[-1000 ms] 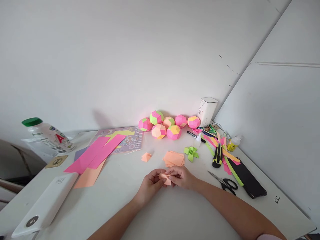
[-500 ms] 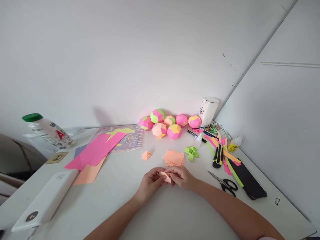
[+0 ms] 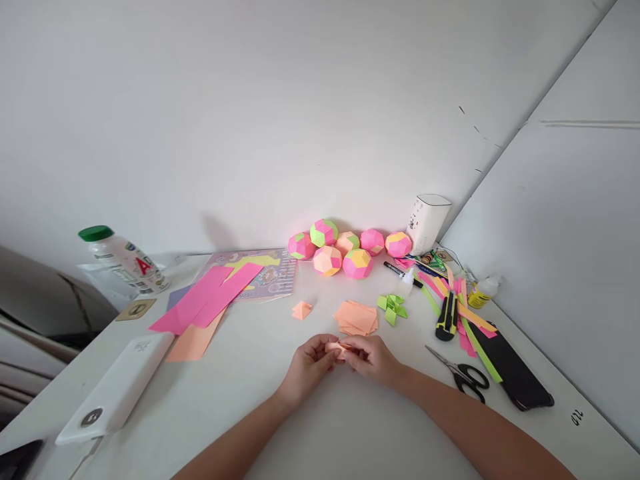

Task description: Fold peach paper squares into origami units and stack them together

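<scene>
A small piece of peach paper [image 3: 336,348], partly folded, is pinched between both hands just above the white table. My left hand [image 3: 313,363] grips its left side with thumb and fingers. On the other side my right hand [image 3: 371,360] is closed on the paper, its fingertips close to those of the left. Fingers hide much of the piece. Right behind the hands lies a loose stack of flat peach paper pieces [image 3: 356,317]. A folded peach paper unit [image 3: 301,310] sits to its left, and several folded green paper units [image 3: 393,308] lie to its right.
Several multicoloured paper balls [image 3: 327,261] rest by the wall. Scissors [image 3: 465,377], a box cutter [image 3: 447,317], paper strips [image 3: 467,337] and a black case [image 3: 517,367] are at right. Pink sheets [image 3: 220,297], a white power bank-like device [image 3: 117,387] and a green-capped bottle [image 3: 123,260] stand left.
The peach paper has tilted and been folded down, so less of its face shows between my fingers. Both hands keep hold of it. The view has shifted slightly left.
</scene>
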`<action>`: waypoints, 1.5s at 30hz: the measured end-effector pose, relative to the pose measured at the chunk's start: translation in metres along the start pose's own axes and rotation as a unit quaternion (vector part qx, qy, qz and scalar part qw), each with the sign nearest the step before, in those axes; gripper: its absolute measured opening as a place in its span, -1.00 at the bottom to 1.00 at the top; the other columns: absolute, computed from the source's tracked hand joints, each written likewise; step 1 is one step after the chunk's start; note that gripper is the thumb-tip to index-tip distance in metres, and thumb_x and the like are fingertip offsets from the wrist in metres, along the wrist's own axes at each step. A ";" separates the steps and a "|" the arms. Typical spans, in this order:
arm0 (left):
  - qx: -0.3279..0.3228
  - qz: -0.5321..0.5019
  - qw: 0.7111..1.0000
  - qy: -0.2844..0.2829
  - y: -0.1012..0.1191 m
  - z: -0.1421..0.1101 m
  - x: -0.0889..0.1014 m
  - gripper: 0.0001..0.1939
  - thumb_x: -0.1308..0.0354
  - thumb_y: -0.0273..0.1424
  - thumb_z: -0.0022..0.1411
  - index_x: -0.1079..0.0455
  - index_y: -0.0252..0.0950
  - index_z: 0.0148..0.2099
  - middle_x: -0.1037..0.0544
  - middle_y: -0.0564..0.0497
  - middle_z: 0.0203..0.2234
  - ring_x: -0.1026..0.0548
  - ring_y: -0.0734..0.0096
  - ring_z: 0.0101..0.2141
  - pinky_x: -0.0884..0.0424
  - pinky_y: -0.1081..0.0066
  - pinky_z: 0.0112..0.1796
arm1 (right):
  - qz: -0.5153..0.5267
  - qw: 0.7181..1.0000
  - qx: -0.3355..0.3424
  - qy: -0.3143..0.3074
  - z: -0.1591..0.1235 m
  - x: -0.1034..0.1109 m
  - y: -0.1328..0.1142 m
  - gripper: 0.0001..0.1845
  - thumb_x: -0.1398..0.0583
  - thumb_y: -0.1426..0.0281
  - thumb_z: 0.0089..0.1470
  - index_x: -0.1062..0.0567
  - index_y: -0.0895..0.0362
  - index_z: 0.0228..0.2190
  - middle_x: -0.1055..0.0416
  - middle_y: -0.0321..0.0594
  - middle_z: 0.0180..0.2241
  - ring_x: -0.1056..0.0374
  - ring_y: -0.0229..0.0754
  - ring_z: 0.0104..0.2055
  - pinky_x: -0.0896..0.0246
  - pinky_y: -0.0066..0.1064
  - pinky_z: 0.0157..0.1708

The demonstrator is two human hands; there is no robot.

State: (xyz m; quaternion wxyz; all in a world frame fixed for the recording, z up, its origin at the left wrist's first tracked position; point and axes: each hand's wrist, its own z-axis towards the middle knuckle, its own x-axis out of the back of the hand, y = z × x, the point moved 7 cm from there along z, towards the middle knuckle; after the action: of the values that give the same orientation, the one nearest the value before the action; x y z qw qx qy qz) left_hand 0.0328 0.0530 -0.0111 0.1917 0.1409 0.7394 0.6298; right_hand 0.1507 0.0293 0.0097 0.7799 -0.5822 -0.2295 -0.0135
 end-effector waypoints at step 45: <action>-0.048 0.031 0.997 -0.056 0.005 -0.003 -0.004 -0.76 -0.18 -0.27 0.11 -0.28 -0.31 -0.47 -0.39 0.09 -0.53 -0.39 0.50 -0.51 -0.28 0.47 -0.46 | 0.022 0.999 -0.030 0.024 -0.001 0.003 0.010 -0.87 -0.14 0.39 0.05 -0.37 0.17 -0.49 -0.34 -0.35 -0.65 -0.30 -0.32 -0.63 -0.14 -0.53 -0.63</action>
State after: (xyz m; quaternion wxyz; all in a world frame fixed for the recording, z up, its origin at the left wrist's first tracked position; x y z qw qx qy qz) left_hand 0.0350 0.0498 -0.0058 0.2194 0.1891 0.6918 0.6614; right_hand 0.1565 0.0328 0.0018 0.7673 -0.6099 -0.1977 -0.0170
